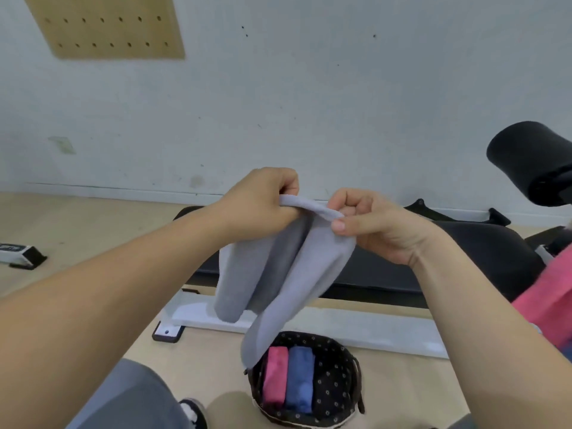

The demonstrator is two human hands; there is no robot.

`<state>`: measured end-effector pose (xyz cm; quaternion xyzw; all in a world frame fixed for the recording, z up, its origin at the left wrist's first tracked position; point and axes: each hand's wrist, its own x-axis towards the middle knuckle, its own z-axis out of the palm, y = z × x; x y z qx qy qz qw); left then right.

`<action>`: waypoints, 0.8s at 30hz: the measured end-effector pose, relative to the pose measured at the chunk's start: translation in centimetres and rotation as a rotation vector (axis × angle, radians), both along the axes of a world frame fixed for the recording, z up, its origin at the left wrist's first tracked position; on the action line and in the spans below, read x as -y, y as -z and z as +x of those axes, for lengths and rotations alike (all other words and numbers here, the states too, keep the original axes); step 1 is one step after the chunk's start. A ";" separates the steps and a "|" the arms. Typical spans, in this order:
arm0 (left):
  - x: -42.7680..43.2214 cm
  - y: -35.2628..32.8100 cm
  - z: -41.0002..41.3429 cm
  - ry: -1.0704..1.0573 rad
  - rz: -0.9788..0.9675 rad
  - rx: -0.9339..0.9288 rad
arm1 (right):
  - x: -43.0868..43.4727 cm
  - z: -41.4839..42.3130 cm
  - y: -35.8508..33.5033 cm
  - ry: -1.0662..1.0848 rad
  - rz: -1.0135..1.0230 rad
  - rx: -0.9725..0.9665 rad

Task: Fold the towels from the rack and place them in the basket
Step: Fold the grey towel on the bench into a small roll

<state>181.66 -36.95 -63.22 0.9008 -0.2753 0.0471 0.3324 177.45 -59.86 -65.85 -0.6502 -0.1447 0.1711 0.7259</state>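
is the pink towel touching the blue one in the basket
Touching: the head view shows the pink towel and blue towel pressed side by side in the basket, no gap.

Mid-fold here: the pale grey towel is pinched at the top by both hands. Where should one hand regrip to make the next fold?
Probably the hanging bottom end of the pale grey terry towel, approached from below. The left hand and right hand pinch its top edge close together, so it droops in two loose lobes above the dark dotted fabric basket. Lifting the lower end to the top would halve it.
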 end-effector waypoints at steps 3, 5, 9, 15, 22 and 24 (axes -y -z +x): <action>-0.4 0.3 0.4 -0.038 0.071 0.098 | 0.3 -0.4 0.3 -0.151 0.004 -0.080; -0.4 0.8 0.3 -0.078 0.046 0.103 | 0.2 -0.5 1.1 -0.178 -0.026 -0.125; -1.1 1.4 0.6 -0.179 0.208 0.278 | 0.5 -1.0 1.5 0.064 -0.306 -0.046; -2.4 1.2 0.2 -0.291 0.559 0.321 | 1.9 -3.2 0.6 0.099 -0.409 0.032; -2.5 2.2 -1.4 -0.342 0.491 0.254 | 2.7 -5.3 2.3 0.274 -0.560 0.005; -2.9 2.6 -1.7 -0.334 0.558 0.286 | 3.6 -6.2 2.7 0.361 -0.565 0.015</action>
